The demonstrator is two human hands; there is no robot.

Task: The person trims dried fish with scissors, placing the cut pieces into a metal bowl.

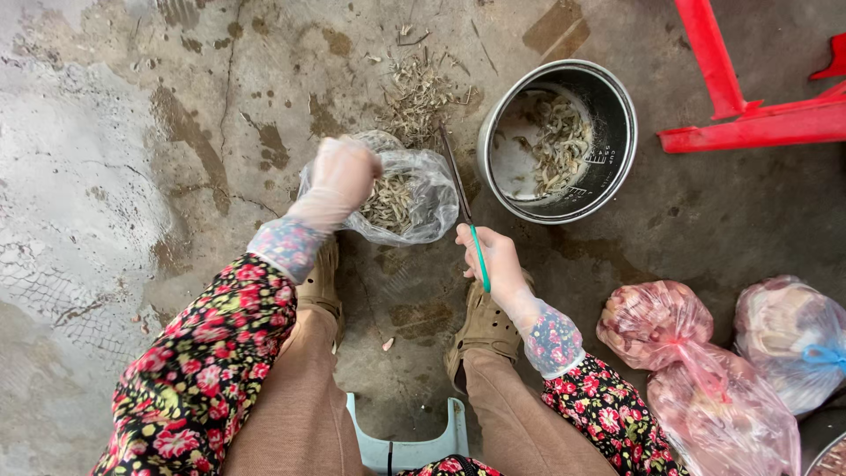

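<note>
Black sleeves (203, 370) carry red and pink flowers. Trousers (291, 405) are plain brown, the sandals (483, 328) tan. The knife (469, 220) has a green handle. The pot (558, 141) is silver-grey, the frame (749, 115) bright red, the floor (132, 132) mottled grey-brown.

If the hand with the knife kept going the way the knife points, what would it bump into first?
Probably the clear plastic bag of small dried fish: the right hand aims its knife up along the bag's edge, though depth is unclear.
</note>
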